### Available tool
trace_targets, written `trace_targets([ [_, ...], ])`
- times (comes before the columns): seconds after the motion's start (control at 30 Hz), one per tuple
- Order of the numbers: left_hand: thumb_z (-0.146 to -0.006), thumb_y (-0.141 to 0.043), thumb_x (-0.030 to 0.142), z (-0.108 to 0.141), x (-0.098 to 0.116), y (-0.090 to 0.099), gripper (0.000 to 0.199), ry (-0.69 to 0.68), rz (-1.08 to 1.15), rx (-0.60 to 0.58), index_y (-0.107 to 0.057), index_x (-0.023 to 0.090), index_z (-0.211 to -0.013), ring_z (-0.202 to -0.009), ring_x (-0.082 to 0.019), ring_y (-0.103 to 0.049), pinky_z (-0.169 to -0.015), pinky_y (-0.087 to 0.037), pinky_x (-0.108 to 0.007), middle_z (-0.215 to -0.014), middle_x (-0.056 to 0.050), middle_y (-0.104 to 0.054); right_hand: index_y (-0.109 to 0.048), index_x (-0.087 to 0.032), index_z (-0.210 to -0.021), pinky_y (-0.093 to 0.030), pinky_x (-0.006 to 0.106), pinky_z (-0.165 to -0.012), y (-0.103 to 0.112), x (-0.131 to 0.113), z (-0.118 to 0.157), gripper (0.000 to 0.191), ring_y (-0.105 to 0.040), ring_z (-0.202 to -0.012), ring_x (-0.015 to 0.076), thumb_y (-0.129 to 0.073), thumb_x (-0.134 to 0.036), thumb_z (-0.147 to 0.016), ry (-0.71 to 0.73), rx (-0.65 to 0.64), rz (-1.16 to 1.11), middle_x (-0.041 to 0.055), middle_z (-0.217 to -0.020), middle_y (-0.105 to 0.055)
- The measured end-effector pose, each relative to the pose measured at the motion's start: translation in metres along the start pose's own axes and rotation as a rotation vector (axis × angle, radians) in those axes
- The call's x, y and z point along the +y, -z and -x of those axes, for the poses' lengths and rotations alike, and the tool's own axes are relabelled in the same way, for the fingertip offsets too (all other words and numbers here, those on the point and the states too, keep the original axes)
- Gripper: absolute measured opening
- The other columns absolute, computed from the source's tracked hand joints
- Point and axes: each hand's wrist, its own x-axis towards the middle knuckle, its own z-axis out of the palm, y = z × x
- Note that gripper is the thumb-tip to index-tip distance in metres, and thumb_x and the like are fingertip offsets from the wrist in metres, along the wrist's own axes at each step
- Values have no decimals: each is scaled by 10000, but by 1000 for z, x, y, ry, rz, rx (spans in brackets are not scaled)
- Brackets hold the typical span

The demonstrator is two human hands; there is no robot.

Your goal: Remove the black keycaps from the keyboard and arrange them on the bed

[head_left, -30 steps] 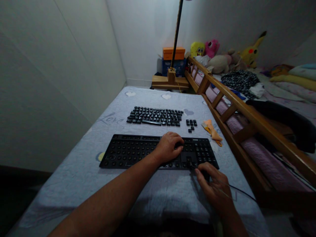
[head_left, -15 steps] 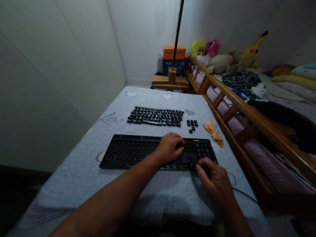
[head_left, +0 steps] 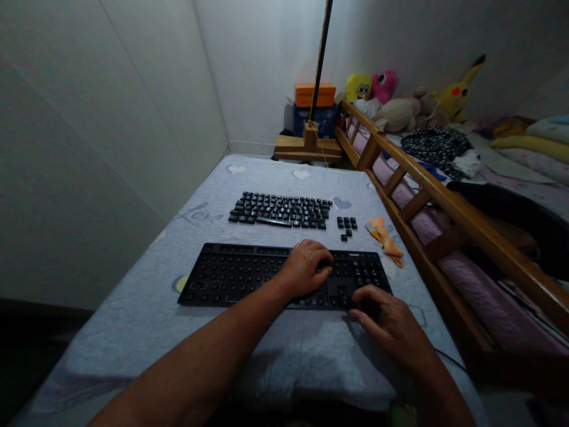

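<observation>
A black keyboard (head_left: 249,274) lies on the bed sheet, most of its left and middle part bare of keycaps. My left hand (head_left: 306,268) bears on its middle right with the fingers curled and closed against the frame. At the lower right corner, beside the arrow keys, my right hand (head_left: 377,314) pinches with thumb and forefinger at a dark keycap (head_left: 345,303), largely hidden by the fingertips. Behind the keyboard, loose keycaps (head_left: 284,209) are laid out in rows. A smaller cluster of keycaps (head_left: 347,223) sits to their right.
An orange cloth-like item (head_left: 386,238) lies right of the small cluster. The keyboard's cable (head_left: 448,357) runs off at the right. A wooden bed rail (head_left: 427,190) borders the patterned sheet (head_left: 200,196), and a pale wall (head_left: 111,118) rises at left.
My right hand has shifted slightly left and down around the corner keys, with its wrist swung right. My left hand stays on the keyboard.
</observation>
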Motion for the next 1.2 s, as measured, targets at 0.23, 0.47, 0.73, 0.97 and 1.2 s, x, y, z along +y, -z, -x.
trace_targets([
  [0.23,-795,-655,196,0,-1,0,113,-9,-1,2,-691,202,-902,-999,-235,-596,-945,-451,-393,-992,-53,-708,-613,-222,-859,-504,311,-733,-1,0,-2,41,-632,-819,194,-600,-188,-843,42,6,24,32,-869,-651],
  [0.47,-789,-655,184,0,-1,-1,110,-8,0,6,-691,203,-890,-1007,-237,-600,-953,-451,-398,-996,-53,-708,-633,-216,-817,-508,318,-721,-4,0,-8,36,-653,-778,198,-599,-214,-826,17,7,22,25,-815,-689],
  [0.73,-783,-661,191,0,0,-1,128,1,-19,-4,-700,204,-904,-1035,-247,-586,-958,-455,-408,-1036,-58,-701,-634,-210,-833,-506,311,-703,-2,6,-12,66,-660,-750,191,-583,-247,-852,8,-20,10,29,-810,-694],
  [0.97,-785,-668,195,1,1,0,133,6,-28,-18,-710,198,-911,-1050,-251,-575,-958,-453,-411,-1057,-55,-696,-603,-204,-809,-442,277,-621,10,3,-30,25,-617,-676,168,-583,-204,-825,-12,-206,-4,1,-740,-660],
  [1.2,-785,-677,201,1,0,0,141,-1,-40,-27,-713,201,-921,-1066,-254,-566,-961,-448,-408,-1066,-53,-691,-590,-201,-819,-398,247,-569,14,5,-41,24,-585,-628,147,-594,-201,-796,-108,-275,-67,-25,-697,-636],
])
